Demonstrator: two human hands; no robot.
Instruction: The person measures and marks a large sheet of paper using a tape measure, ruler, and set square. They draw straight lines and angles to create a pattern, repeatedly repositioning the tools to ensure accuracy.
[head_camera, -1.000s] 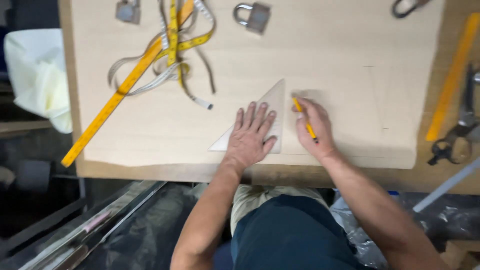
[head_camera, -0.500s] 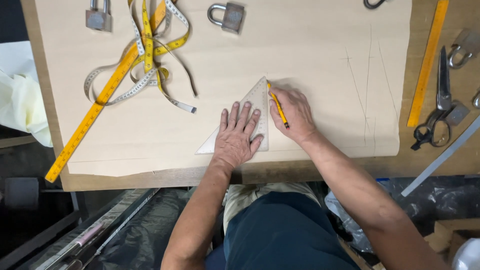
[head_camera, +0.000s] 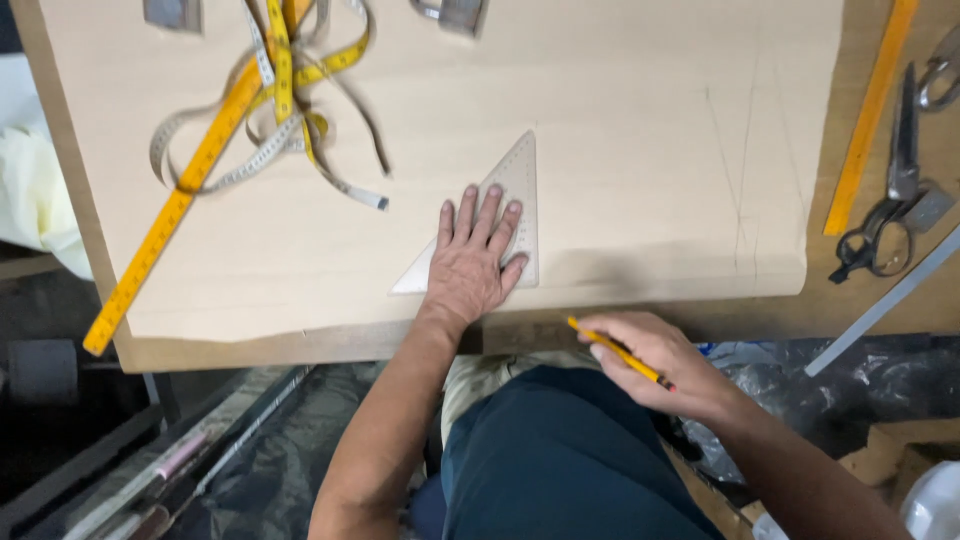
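Clear set square (head_camera: 520, 190) under flat left hand (head_camera: 472, 262); right hand (head_camera: 650, 362) apparently pinching pencil (head_camera: 620, 353).

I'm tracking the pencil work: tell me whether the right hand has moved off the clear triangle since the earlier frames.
Yes. The right hand with the yellow pencil has pulled back from the clear triangle, toward the person, past the table edge.

The left hand (head_camera: 473, 262) lay flat, palm down, fingers spread and pointing away from the body, its forearm running straight back toward the torso. The right hand (head_camera: 650, 362) hung nearer the body, fingers curled in a pinch, its forearm angling off to the lower right.
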